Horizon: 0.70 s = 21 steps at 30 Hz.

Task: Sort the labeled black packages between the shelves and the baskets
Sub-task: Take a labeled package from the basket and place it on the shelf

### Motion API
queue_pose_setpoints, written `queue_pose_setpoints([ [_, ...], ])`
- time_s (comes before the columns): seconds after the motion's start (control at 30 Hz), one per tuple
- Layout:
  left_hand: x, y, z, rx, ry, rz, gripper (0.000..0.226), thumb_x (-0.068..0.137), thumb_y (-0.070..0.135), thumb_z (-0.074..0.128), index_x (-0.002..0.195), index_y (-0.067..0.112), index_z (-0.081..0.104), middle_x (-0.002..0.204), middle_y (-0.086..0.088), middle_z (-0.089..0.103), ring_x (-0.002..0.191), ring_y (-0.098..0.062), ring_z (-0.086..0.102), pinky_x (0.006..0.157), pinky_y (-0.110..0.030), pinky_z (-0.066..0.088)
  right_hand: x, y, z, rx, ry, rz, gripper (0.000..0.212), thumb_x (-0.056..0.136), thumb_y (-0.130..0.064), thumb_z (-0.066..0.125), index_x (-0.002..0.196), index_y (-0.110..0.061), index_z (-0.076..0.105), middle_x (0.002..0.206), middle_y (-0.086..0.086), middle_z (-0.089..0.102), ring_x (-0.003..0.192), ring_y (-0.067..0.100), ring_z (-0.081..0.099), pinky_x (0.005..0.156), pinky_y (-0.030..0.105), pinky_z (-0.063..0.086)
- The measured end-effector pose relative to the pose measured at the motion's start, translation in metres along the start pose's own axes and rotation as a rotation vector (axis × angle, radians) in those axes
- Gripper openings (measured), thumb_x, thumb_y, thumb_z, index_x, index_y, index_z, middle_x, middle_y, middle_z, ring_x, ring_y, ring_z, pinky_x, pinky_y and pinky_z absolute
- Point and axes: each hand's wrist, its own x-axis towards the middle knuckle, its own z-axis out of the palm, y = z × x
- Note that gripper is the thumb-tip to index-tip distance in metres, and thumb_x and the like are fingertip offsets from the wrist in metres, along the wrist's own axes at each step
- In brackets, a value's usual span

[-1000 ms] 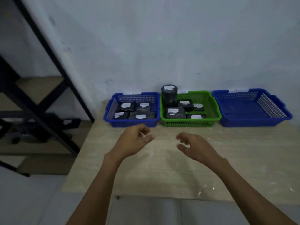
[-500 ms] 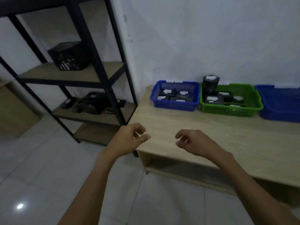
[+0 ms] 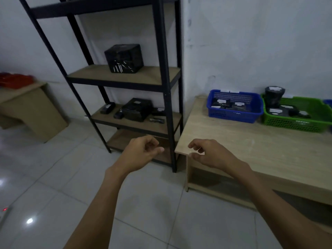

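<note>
My left hand (image 3: 142,152) and my right hand (image 3: 210,152) hang in front of me with loosely curled fingers and hold nothing. Behind them stands a black metal shelf rack (image 3: 167,97). A large black box (image 3: 124,58) sits on its upper board. A labeled black package (image 3: 137,109) and smaller black items (image 3: 107,108) lie on the board below. On the wooden table (image 3: 251,146) to the right, a blue basket (image 3: 233,112) and a green basket (image 3: 294,121) hold several labeled black packages. A black cylinder (image 3: 274,96) stands in the green basket.
The table's near left corner (image 3: 177,152) lies just between my hands. A low wooden desk (image 3: 30,106) with a red object (image 3: 15,79) stands at the far left. The edge of another blue basket (image 3: 328,103) shows at the right border. Grey floor tiles (image 3: 53,186) spread below.
The view has swung left from the baskets to the shelf rack, so the baskets now sit at the right. Both hands stay raised, loosely curled and holding nothing.
</note>
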Motion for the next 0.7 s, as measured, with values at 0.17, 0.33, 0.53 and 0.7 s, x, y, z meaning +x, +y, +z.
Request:
queue_pose_setpoints([
  [0.17, -0.009, -0.075, -0.059, -0.026, -0.028, 0.008, 0.024, 0.082, 0.044, 0.070, 0.095, 0.024, 0.066, 0.086, 0.009, 0.066, 0.080, -0.006, 0.063, 0.072, -0.025, 0.053, 0.036, -0.076, 0.050, 0.032, -0.012, 0.047, 0.034, 0.089, -0.033, 0.061, 0.121, -0.023, 0.056, 0.114, 0.001, 0.061, 0.099, 0.017, 0.059, 0.087, 0.032, 0.050],
  [0.33, 0.000, -0.135, -0.098, -0.042, -0.050, -0.029, 0.024, 0.082, 0.043, 0.071, 0.095, 0.023, 0.066, 0.088, 0.008, 0.067, 0.082, -0.005, 0.062, 0.072, -0.022, 0.051, 0.086, -0.123, 0.086, 0.007, -0.036, 0.030, 0.037, 0.089, -0.038, 0.059, 0.123, -0.026, 0.054, 0.114, -0.002, 0.060, 0.100, 0.013, 0.057, 0.084, 0.029, 0.049],
  [0.53, 0.039, -0.217, -0.138, -0.062, -0.021, -0.093, 0.021, 0.083, 0.038, 0.071, 0.093, 0.019, 0.068, 0.085, 0.009, 0.067, 0.071, 0.005, 0.060, 0.059, -0.005, 0.042, 0.176, -0.158, 0.116, 0.042, -0.100, 0.013, 0.038, 0.088, -0.037, 0.061, 0.124, -0.027, 0.054, 0.108, -0.005, 0.058, 0.103, 0.014, 0.058, 0.089, 0.033, 0.050],
  [0.7, 0.096, -0.285, -0.175, -0.085, -0.004, -0.157, 0.020, 0.084, 0.037, 0.071, 0.092, 0.018, 0.068, 0.084, 0.008, 0.068, 0.073, 0.000, 0.062, 0.062, -0.011, 0.046, 0.276, -0.174, 0.132, 0.085, -0.088, 0.019, 0.036, 0.088, -0.036, 0.062, 0.122, -0.027, 0.055, 0.109, -0.005, 0.060, 0.098, 0.013, 0.059, 0.090, 0.035, 0.051],
])
